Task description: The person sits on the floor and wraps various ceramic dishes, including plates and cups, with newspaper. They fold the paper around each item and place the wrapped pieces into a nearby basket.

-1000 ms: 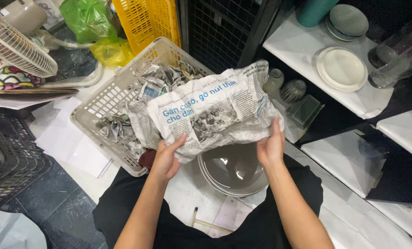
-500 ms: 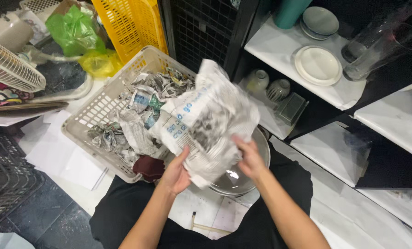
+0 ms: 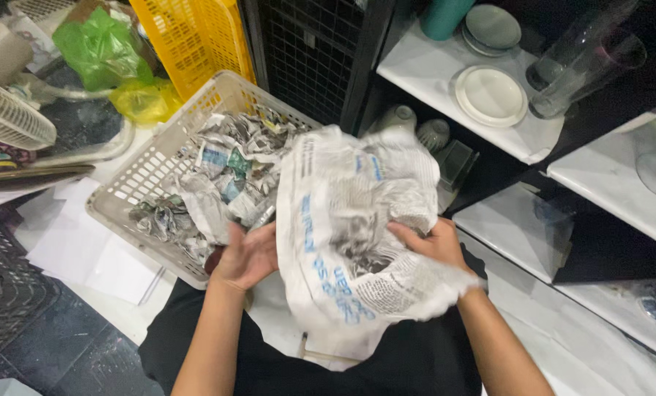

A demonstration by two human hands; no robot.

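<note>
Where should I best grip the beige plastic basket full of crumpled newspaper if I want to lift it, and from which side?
Grip the beige basket by its rim on two opposite sides, coming from above. The rim is a firm, bare band, and the slotted walls give the fingers purchase. The near right edge is covered by the big newspaper sheet held by the left hand and right hand, so probably use the far and left sides.

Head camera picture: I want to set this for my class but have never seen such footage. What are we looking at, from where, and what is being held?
The camera sits on a person's head and looks down at their own bare arms. The left hand and right hand both grip a large crumpled newspaper sheet, the right fingers pressing into its folds. Beside the left hand stands a beige plastic basket filled with crumpled newspaper. To the right are white shelves carrying a white plate, stacked grey dishes and glass vases.
</note>
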